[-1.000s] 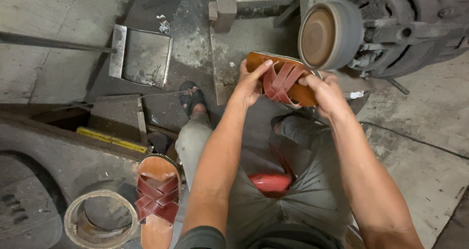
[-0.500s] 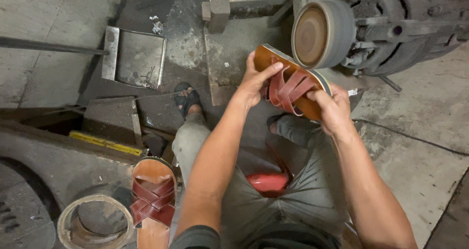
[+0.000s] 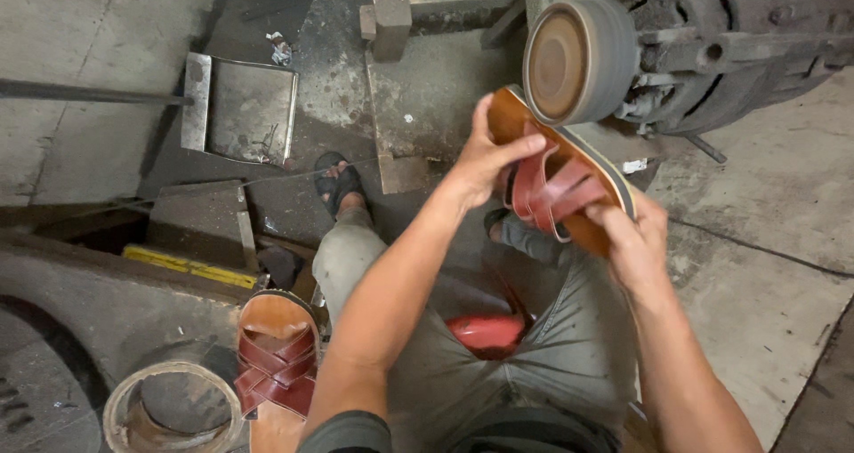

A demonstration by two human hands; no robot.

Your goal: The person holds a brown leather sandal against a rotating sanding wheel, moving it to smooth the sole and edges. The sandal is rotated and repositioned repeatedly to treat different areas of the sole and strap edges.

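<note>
Sandal (image 3: pixel 569 191) with crossed red straps held in both grips, right hand (image 3: pixel 633 240) clasping its near end, left hand (image 3: pixel 485 160) its far end, long axis slanting up-left with its edge just beside the grinding wheel (image 3: pixel 578 60) beyond.

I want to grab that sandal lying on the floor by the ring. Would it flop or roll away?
The sandal probably would not roll: it lies flat on its sole. The tan sole looks thick, so it likely stays fairly stiff when lifted. Its woven red straps look like soft leather, so they may bend under your fingers. It seems light for its size.
</note>
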